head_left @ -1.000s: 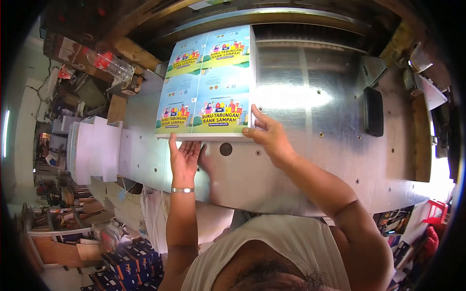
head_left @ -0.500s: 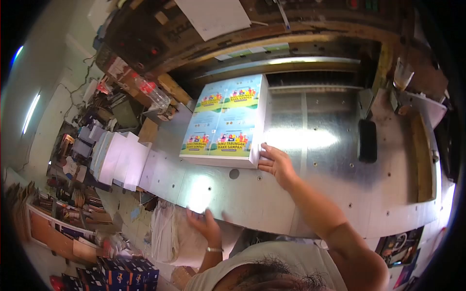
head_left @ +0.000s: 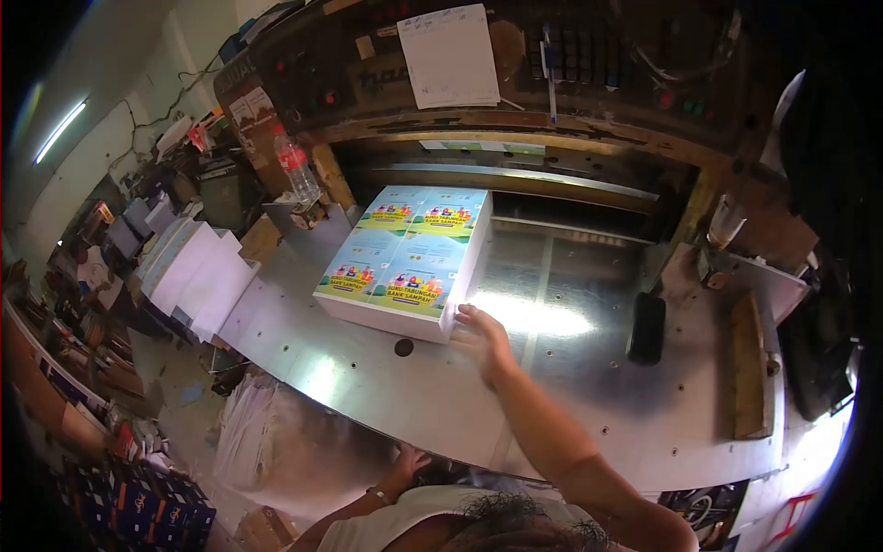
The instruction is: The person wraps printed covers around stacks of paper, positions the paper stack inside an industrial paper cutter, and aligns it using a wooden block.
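Note:
A thick stack of printed sheets (head_left: 405, 248), with four colourful panels reading "Buku Tabungan Bank Sampah", lies on the metal table (head_left: 552, 405) and reaches back to the machine's opening. My right hand (head_left: 486, 342) is by the stack's front right corner, its fingers spread and slightly blurred, holding nothing. Low in the view, my left hand (head_left: 403, 467) is at the table's front edge near my body, with fingers apart and nothing in them.
A black phone (head_left: 647, 329) lies right of the stack, before a wooden block (head_left: 752, 368). White paper piles (head_left: 198, 276) stand at the left. A plastic bottle (head_left: 296, 167) is at the back left. A written sheet (head_left: 448, 55) and a pen (head_left: 551, 78) are on the machine front.
My left hand has left the stack's front edge and come back toward my body. My right hand has loosened from the corner. The view has tilted up, showing more of the machine.

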`<state>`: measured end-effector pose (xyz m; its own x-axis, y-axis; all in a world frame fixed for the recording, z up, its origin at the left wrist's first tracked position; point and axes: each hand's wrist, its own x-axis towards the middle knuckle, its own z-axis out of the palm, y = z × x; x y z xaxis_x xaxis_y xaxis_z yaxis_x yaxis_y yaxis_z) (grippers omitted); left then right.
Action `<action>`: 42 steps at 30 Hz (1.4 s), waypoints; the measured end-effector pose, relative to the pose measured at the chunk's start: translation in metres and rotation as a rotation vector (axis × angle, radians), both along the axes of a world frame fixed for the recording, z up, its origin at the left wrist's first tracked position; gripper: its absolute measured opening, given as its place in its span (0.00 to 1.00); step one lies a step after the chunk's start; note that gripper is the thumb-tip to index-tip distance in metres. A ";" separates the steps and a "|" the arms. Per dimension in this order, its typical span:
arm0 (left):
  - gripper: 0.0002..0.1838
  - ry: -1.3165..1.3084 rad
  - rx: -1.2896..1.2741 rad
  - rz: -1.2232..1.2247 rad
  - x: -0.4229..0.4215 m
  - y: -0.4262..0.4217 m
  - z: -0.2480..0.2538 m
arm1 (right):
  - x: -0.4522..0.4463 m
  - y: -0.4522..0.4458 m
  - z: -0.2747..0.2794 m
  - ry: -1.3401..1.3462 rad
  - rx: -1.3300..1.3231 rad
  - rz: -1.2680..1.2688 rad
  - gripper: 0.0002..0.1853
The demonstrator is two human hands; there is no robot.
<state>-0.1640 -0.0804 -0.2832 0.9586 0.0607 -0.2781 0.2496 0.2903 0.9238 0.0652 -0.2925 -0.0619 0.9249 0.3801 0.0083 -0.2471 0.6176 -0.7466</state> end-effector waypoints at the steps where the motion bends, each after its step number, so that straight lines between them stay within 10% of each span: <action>1: 0.43 -0.112 0.154 -0.021 -0.001 0.002 -0.009 | 0.000 0.000 0.001 0.013 0.010 0.005 0.34; 6: 0.20 -0.240 0.322 0.218 0.008 0.024 -0.066 | 0.004 0.000 0.001 0.039 0.006 0.039 0.33; 9: 0.20 -0.255 1.068 0.089 0.019 0.045 -0.080 | 0.007 0.001 -0.004 0.037 0.009 0.054 0.33; 12: 0.23 -0.073 1.118 -0.064 0.007 0.011 0.045 | 0.010 0.001 -0.006 0.029 -0.002 0.057 0.33; 26: 0.21 0.048 -0.046 0.026 0.015 -0.011 0.077 | 0.013 0.004 -0.003 0.065 -0.049 0.063 0.32; 42: 0.20 -0.031 0.344 0.050 0.012 -0.005 0.080 | 0.011 0.007 0.000 0.060 -0.098 0.030 0.29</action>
<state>-0.1522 -0.0856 -0.2035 0.9599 0.1926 -0.2037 0.2130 -0.0286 0.9766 0.0763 -0.2859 -0.0622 0.9111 0.4034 -0.0850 -0.3099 0.5343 -0.7864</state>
